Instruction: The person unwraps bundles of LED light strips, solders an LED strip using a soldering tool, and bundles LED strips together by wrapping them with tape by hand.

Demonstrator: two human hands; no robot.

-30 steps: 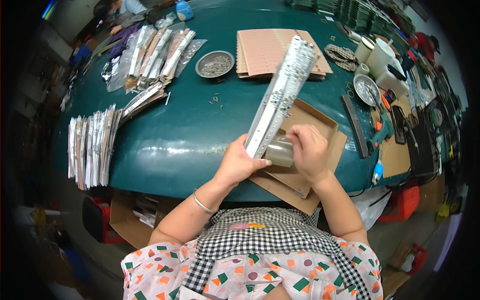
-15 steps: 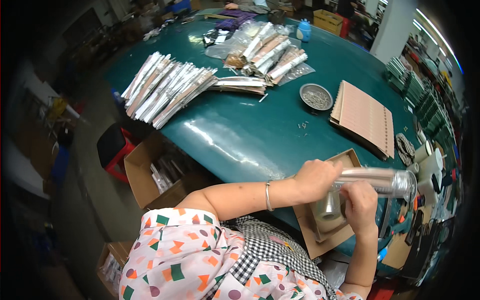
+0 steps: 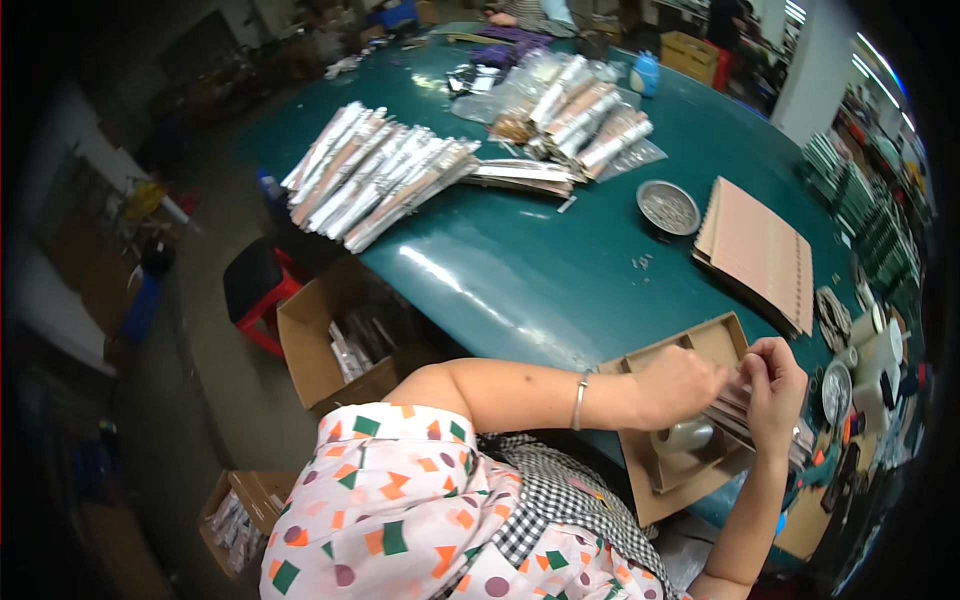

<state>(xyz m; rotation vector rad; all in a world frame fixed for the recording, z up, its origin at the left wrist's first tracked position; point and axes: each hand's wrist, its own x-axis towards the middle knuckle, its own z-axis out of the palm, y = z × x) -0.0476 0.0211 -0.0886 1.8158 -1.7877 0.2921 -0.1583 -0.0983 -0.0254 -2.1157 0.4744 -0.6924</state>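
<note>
My left hand (image 3: 685, 388) is closed, its fingertips together at the upper end of a bundle of pinkish strips (image 3: 733, 410) with a clear, shiny wrap. Whatever those fingertips pinch is too small to make out. Close beside it, my right hand (image 3: 775, 398) is curled round the bundle with thumb and fingers pressed together; the palm hides part of the strips. The bundle slants down to the right, over an open cardboard box (image 3: 640, 490). In that box, below my left hand, lies a roll of clear film (image 3: 684, 437).
Stacked wrapped bundles (image 3: 375, 180) lie at the table's left, more (image 3: 590, 115) on plastic bags behind. A metal bowl of small parts (image 3: 668, 209) and a stack of pink card sheets (image 3: 757, 255) stand ahead. Rolls (image 3: 880, 350) crowd the right edge; a red stool (image 3: 262, 290) is left.
The bundle has swung from nearly level to slanting down on the right. My hands have shifted along it, the right one now higher. The whole view has slid a little.
</note>
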